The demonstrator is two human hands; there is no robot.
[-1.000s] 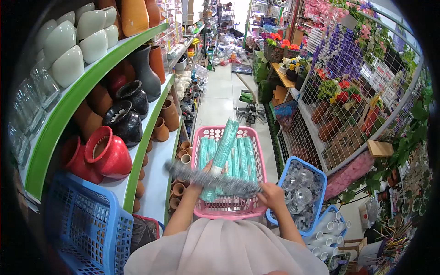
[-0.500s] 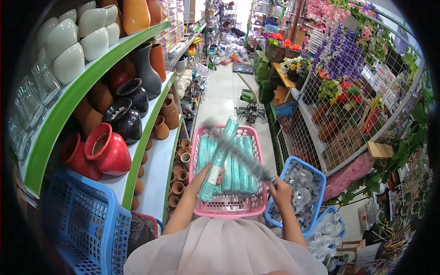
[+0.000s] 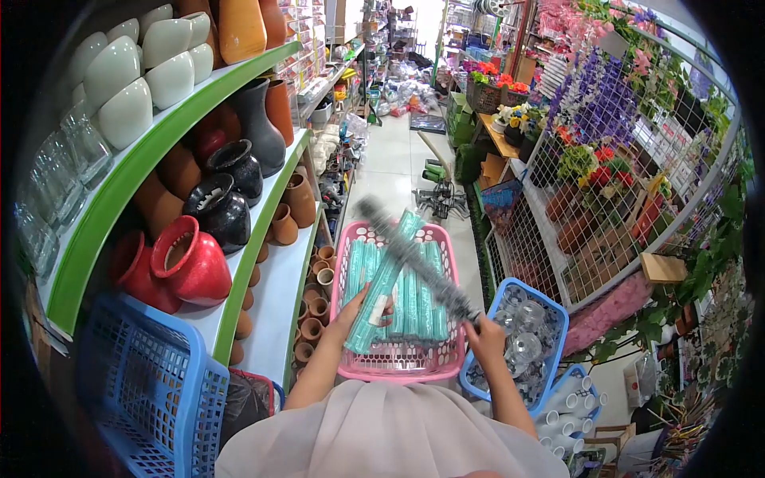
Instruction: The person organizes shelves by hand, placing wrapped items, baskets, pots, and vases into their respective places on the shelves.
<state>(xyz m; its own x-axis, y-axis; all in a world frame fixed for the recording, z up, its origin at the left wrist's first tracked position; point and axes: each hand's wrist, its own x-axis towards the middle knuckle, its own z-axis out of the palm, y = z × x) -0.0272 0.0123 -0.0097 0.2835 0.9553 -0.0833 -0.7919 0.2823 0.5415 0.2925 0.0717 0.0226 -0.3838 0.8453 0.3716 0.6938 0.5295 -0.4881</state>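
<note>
A pink basket (image 3: 398, 371) stands in front of me and holds several teal packets (image 3: 422, 299) in clear wrap, lying lengthwise. My left hand (image 3: 363, 312) grips one teal packet (image 3: 381, 295) with a white label, tilted above the others. My right hand (image 3: 484, 341) is closed round the dark handle of a grey feather-like duster (image 3: 418, 267). The duster slants up and left across the held packet, its far end blurred. Whether it touches the packet cannot be made out.
Left, curved shelves (image 3: 263, 191) hold bowls, vases and terracotta pots, above a blue crate (image 3: 195, 398). Right of the pink basket is a blue basket (image 3: 560, 334) of clear glassware. A white wire rack (image 3: 558, 275) with flowers stands beyond. A tiled aisle (image 3: 390, 151) runs ahead.
The view has shifted slightly. My left hand still holds the teal packet, and the duster in my right hand remains slanted across it, with its far end slightly higher.
</note>
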